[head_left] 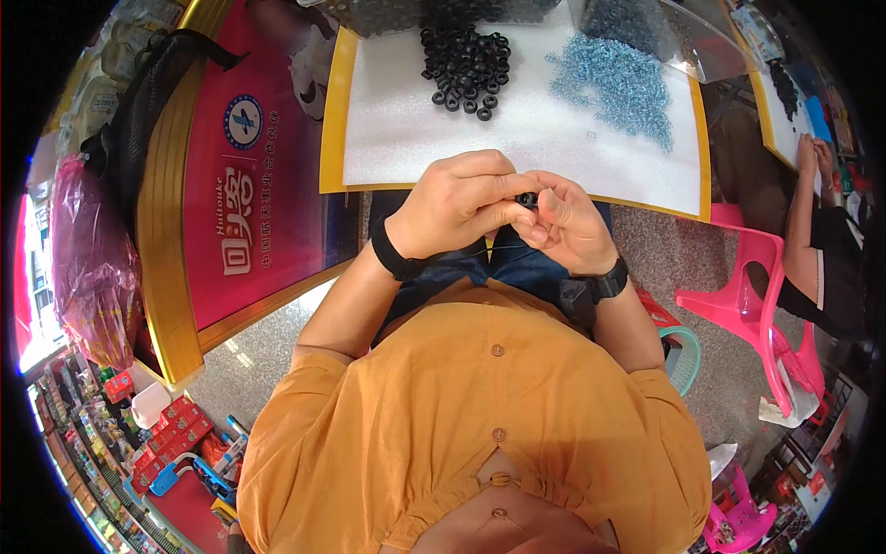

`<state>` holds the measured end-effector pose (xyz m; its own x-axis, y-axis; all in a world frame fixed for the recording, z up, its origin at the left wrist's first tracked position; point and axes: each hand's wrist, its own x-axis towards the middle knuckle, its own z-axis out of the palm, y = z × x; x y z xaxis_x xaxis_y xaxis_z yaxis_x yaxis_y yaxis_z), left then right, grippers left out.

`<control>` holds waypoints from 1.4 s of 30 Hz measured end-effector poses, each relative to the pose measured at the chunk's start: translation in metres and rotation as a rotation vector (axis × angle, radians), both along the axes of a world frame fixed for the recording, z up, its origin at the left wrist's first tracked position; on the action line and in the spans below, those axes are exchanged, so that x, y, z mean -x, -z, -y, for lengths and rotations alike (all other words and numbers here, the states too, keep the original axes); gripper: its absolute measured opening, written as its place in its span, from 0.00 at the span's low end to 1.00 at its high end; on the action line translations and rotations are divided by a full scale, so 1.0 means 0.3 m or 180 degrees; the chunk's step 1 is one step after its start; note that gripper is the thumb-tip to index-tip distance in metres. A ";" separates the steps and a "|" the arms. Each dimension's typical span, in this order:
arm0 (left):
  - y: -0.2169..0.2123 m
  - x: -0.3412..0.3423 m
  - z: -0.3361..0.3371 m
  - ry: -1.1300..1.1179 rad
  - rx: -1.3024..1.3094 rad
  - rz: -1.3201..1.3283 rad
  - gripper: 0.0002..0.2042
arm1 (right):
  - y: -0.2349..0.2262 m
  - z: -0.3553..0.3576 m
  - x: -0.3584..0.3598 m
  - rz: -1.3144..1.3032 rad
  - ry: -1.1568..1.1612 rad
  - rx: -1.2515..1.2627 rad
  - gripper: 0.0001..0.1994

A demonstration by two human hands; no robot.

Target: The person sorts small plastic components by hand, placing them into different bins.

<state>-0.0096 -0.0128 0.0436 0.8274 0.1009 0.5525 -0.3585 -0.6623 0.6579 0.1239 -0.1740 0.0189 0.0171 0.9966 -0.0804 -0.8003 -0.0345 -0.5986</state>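
Observation:
Just off the near edge of the white-topped table point(388, 157), my two hands meet in front of my body. A small black ring-shaped piece point(527, 198) is pinched between their fingertips. My left hand point(466, 198) is closed, its fingers and thumb reaching to the piece from the left. Curled around its other side, my right hand point(574, 222) is closed too, with the thumb beside it. A pile of similar black rings point(469, 74) lies on the table beyond. To its right is a heap of small translucent blue pieces point(620, 88).
Clear plastic bins point(711, 46) stand along the table's far side. A pink wood-framed counter point(249, 185) is at left, with a purple bag point(92, 268). At right are a pink plastic chair point(761, 305) and another person's hands point(812, 155) at another table. A green basket point(683, 360) sits below.

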 end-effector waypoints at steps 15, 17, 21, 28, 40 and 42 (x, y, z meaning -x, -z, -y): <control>-0.032 -0.005 0.021 0.0155 0.0678 -0.0085 0.13 | 0.004 -0.008 0.005 -0.0236 -0.0026 -0.0197 0.22; -0.032 0.003 0.021 0.0083 0.0596 -0.0113 0.13 | -0.004 -0.005 0.021 -0.0266 0.0074 -0.0115 0.23; -0.022 0.004 0.029 -0.0187 0.0279 0.0025 0.13 | 0.002 -0.008 0.003 -0.0100 0.0023 0.0012 0.22; -0.025 0.014 0.043 -0.0558 -0.0087 0.0049 0.14 | -0.019 0.004 0.014 0.1472 0.1471 0.0169 0.11; -0.019 0.014 0.070 -0.0787 0.0614 0.0129 0.16 | -0.045 0.004 0.049 0.1978 0.1814 0.0032 0.08; -0.017 0.013 0.072 -0.0701 0.0714 0.0177 0.15 | -0.044 0.008 0.054 0.2012 0.1896 -0.0126 0.08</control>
